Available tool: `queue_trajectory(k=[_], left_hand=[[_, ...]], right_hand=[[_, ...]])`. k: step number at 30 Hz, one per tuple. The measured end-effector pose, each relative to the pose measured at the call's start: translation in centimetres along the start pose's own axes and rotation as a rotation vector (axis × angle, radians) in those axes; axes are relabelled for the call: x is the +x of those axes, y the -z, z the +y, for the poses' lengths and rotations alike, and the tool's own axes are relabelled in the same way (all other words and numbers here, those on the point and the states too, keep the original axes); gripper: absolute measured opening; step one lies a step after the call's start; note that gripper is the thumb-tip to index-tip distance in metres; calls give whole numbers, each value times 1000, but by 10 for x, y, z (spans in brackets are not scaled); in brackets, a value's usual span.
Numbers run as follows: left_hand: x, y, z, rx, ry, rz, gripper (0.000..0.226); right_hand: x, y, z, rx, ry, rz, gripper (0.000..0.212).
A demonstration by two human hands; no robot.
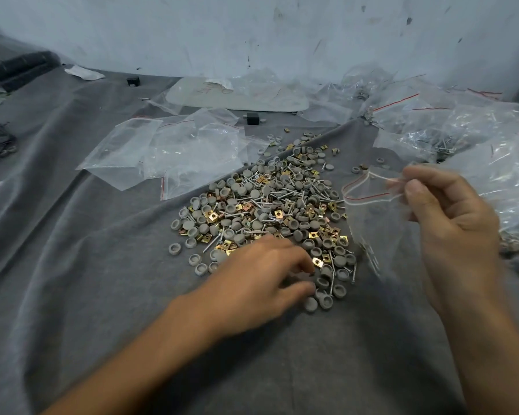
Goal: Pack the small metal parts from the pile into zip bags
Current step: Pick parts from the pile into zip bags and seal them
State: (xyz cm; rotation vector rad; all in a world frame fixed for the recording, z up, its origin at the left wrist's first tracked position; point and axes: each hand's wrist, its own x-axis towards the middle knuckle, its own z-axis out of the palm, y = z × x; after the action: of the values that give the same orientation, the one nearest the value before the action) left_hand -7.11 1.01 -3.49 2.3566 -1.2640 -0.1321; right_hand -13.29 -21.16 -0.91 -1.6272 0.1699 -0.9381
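Cloth-covered bench (72,265). Pile (270,211) of small parts lies mid-bench. Right hand (450,223) pinches mouth of clear zip bag (372,217), held up at pile's right edge. Left hand (261,280) rests at pile's near edge, fingers curled over grey caps (310,304); blur hides whether it grips any. Step: gathering parts. Next move likely needs pinched parts lifted to bag mouth, mouth kept open. Empty bags (174,151) lie toward far edge.

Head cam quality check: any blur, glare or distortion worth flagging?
Head view: motion blur smears the right hand and the zip bag it pinches; the left hand is slightly soft, while the pile of parts is sharp. Head view: glare streaks the heap of clear bags at right; wide-angle bending toward the edges; lighting is soft, shadows faint.
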Motion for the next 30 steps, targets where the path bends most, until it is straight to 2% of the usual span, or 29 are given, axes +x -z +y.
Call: queue_trajectory(k=[3,8,11,14,17,21,26,30], left_hand=[[-1,-7,-2,106,-10,-32,56],[-2,-8,-1,159,-26,-51,67],[-5,-8,2,159,-50,-66,61],[-7,-5,5,149,-82,-89,44],[-9,-3,8,115,-78,-114,34],[-9,0,10,88,-62,-123,22],[-9,5,6,22,-19,-107,13],[-7,13,-7,-55,76,-67,22]], right_hand=[[-2,-3,-1,-19,6,-50,24],[-5,-6,2,-9,-4,-101,21],[-5,-6,3,1,-8,-116,19],[-6,-7,4,6,-18,-157,20],[-10,-9,3,10,-71,-273,12],[-15,-12,2,8,-104,-358,16],[-16,-15,1,16,-112,-389,19],[-19,-16,1,-21,-122,-426,18]])
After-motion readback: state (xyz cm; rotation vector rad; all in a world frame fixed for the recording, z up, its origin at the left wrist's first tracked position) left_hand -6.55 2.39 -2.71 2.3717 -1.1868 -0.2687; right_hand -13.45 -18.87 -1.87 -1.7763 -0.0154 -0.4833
